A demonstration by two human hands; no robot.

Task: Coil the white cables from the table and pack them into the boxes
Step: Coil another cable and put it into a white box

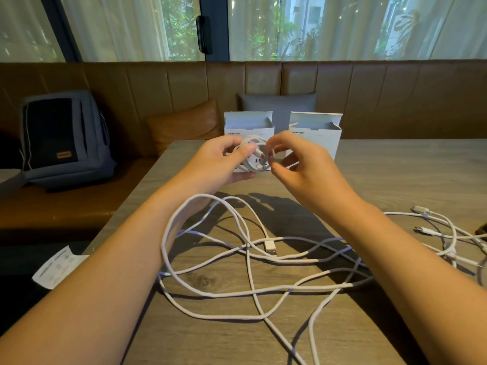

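- Mid-frame, the left hand (226,160) grips a small coiled smooth white cable (257,154); the right hand (297,164) pinches its end, fingers (274,147) curled.
- Two open white cardboard boxes (249,125) stand upright behind.
- Loose braided white cables (247,259) sprawl tangled across the grey wood-grain surface (395,167) below.
- A grey backpack (63,138) sits on the brown leather bench (158,85) at left.

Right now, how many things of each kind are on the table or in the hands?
White boxes, open-topped: 2 (left box, right box)
Coiled white cable, in both hands' grip: 1
Loose white cable tangles on the table: 2 (middle tangle, right tangle)
Total: 5
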